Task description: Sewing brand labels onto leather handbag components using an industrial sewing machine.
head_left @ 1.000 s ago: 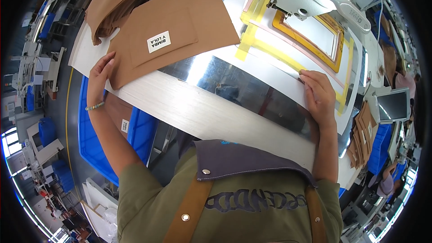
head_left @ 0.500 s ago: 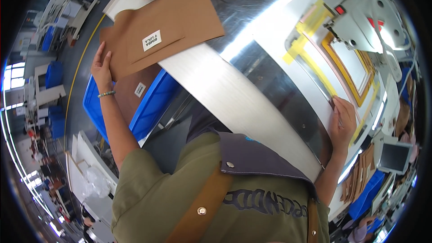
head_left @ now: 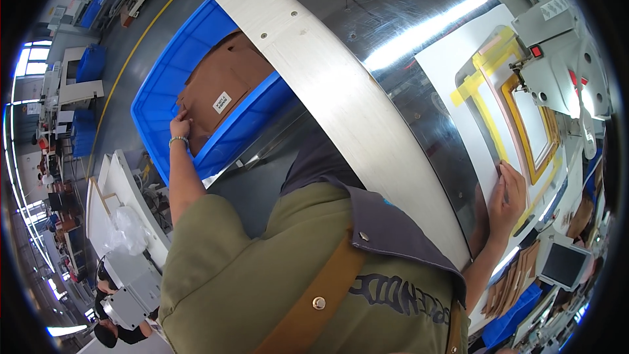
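My left hand [head_left: 180,126] reaches down into a blue plastic bin [head_left: 154,85] at the left. Its fingers are curled at the near-left edge of a brown flat panel [head_left: 239,69] with a small white label, which lies in the bin. On the right, my right hand [head_left: 508,195] is at the near edge of a white template board [head_left: 449,82], fingers closed together on that edge. Strips of yellow tape [head_left: 488,108] and an orange-yellow frame [head_left: 542,164] are on the board. The thumb of the right hand is partly hidden.
A sewing machine head [head_left: 553,69] stands over the template at the far right. The worktable has a pale front edge [head_left: 347,98] and a shiny metal plate [head_left: 400,101]. More brown panels [head_left: 514,282] and a small screen [head_left: 565,264] are at the lower right.
My left hand has moved the brown panel off the table edge and down into the blue bin. My right hand has stayed at the template's edge, while the view has shifted.
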`<state>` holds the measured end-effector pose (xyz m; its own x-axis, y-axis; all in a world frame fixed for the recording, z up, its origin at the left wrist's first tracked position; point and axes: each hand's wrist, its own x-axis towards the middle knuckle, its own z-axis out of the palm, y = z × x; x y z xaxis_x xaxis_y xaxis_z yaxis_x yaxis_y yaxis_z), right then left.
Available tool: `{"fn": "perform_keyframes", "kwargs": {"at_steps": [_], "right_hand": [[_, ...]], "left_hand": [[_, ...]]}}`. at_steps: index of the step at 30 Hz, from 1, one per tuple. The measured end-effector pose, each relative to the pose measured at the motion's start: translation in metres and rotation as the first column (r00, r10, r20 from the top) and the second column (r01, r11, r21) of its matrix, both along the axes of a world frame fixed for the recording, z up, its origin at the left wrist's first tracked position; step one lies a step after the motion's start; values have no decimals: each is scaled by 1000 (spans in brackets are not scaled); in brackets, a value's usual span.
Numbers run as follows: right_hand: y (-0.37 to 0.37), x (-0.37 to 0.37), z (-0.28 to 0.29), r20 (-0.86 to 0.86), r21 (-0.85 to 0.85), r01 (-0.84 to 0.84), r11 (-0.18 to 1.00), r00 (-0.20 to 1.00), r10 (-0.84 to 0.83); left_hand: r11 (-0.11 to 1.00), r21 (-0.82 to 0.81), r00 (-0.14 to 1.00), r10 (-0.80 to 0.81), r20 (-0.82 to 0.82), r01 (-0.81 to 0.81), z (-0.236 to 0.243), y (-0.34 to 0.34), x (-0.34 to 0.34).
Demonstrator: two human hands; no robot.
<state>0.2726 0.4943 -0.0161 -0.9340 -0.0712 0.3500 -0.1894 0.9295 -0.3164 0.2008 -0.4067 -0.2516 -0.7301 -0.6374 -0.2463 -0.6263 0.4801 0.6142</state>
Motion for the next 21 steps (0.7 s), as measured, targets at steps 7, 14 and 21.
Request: {"fn": "perform_keyframes", "kwargs": {"at_steps": [7,14,21], "right_hand": [[1,1,-3,-19,-12,11,1000,1000,-11],[-4,-3,3,-10,3,9,1000,1000,-9],[-9,-3,18,-17,-66,17,998,1000,-18]], "left_hand": [[784,-568,816,145,559,250,13,35,-16],[935,-61,790,-259,556,349,-1,92,-81],[686,-221,641,-447,624,693,-37,44,-102]]}}
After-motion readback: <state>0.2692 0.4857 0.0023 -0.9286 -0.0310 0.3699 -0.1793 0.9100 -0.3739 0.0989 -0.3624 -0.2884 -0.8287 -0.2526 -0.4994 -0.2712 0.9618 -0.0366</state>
